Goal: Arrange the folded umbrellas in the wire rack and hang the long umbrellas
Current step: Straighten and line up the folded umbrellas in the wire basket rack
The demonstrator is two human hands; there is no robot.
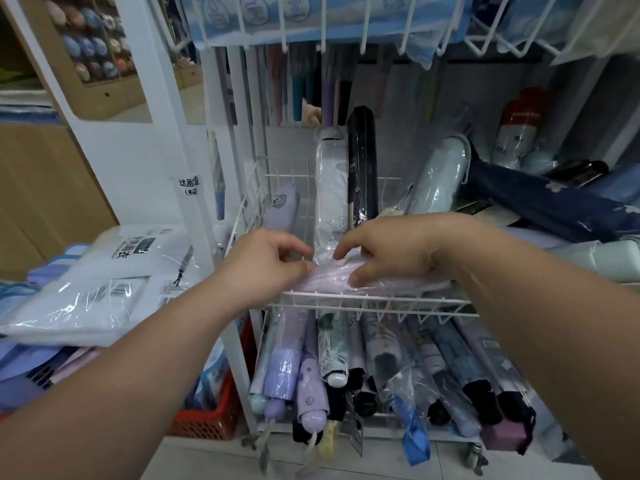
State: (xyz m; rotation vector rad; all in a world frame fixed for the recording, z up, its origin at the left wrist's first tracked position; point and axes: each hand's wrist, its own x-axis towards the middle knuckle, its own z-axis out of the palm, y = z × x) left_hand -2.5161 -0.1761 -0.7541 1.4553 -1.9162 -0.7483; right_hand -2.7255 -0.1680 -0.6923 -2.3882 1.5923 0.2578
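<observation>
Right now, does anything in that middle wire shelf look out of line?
Yes. A dark navy umbrella lies slantwise across the right-hand pile, while the white and black ones run straight front to back. The pale pink wrapped umbrella under both hands sits crosswise along the front rail.

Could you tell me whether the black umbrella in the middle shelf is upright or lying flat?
Upright: the black umbrella stands on end beside the white umbrella.

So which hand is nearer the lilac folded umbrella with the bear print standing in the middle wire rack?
Left. The left hand sits just below the lilac bear-print umbrella; the right hand lies further right, past the white wrapped umbrella.
</observation>
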